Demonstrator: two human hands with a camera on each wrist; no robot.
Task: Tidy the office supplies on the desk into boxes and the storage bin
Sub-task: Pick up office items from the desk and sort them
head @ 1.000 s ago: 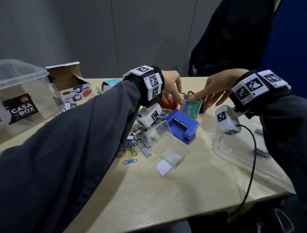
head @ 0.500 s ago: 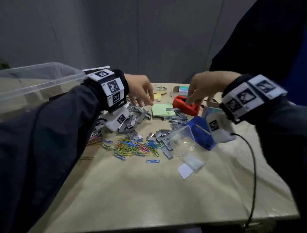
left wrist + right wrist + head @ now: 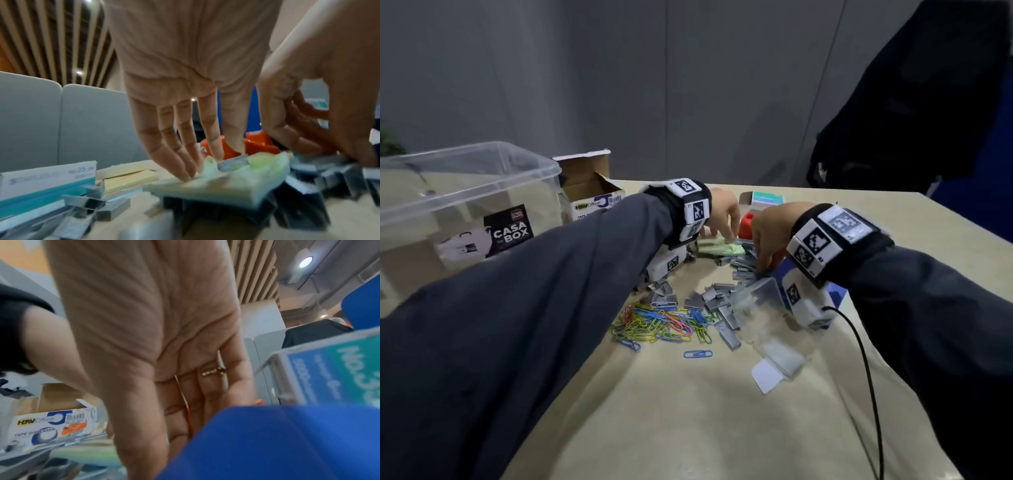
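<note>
My left hand lies with straight fingers pressing on a green sticky-note pad, which rests on grey staple strips; one strip lies on the pad. My right hand reaches down beside it, fingers loosely bent into the staple strips. Its fingertips are hidden behind the blue hole punch in the right wrist view, and I see nothing held. A small clear box lies on its side by the staples. Coloured paper clips are heaped in front.
The big clear storage bin stands at the left, an open tape-dispenser carton behind it. A red tape dispenser and a staple box sit beyond the hands. Yellow note pads lie further left.
Both hands have dropped from above the pile onto it: the left onto the green pad, the right into the staples. The head view has tilted and moved closer.
</note>
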